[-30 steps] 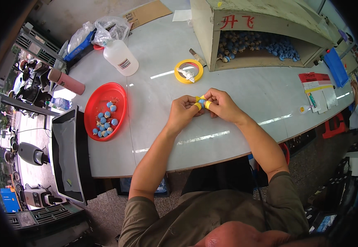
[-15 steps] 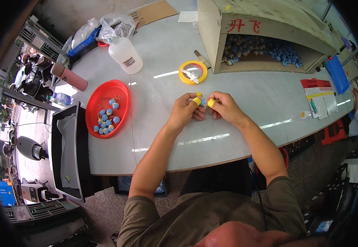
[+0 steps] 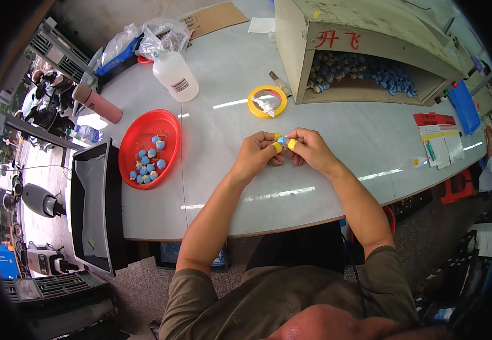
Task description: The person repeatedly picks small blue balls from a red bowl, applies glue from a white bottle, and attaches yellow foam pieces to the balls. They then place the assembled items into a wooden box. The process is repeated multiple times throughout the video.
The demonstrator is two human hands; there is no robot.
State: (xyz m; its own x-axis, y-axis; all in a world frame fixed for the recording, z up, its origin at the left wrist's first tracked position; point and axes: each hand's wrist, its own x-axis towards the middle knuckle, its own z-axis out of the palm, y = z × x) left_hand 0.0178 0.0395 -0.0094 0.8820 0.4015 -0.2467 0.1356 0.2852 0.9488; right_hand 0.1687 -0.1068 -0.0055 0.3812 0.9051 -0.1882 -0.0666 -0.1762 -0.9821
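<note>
Between my two hands, above the middle of the table, is a small blue piece (image 3: 282, 140), mostly covered by my fingers; its exact kind is too small to make out. My left hand (image 3: 255, 154) pinches it from the left, with yellow wraps on its fingertips. From the other side my right hand (image 3: 313, 148) grips it too, a yellow wrap on the thumb. To the left stands a red round tray (image 3: 169, 118) with several small blue-and-cream balls (image 3: 145, 161) lying in it. Just beyond my hands lies a yellow tape roll (image 3: 281, 106) with crumpled white material on it.
A beige box shelf (image 3: 291, 54) at the far right holds a heap of blue pieces. A translucent white jug (image 3: 173, 76) and a pink bottle (image 3: 101, 106) stand far left. A black bin (image 3: 113, 209) adjoins the table's left edge. Red-and-white papers (image 3: 438, 133) lie right.
My fingers have shifted slightly around the blue piece, and more of its rounded blue side shows now. Both hands remain together in nearly the same place.
</note>
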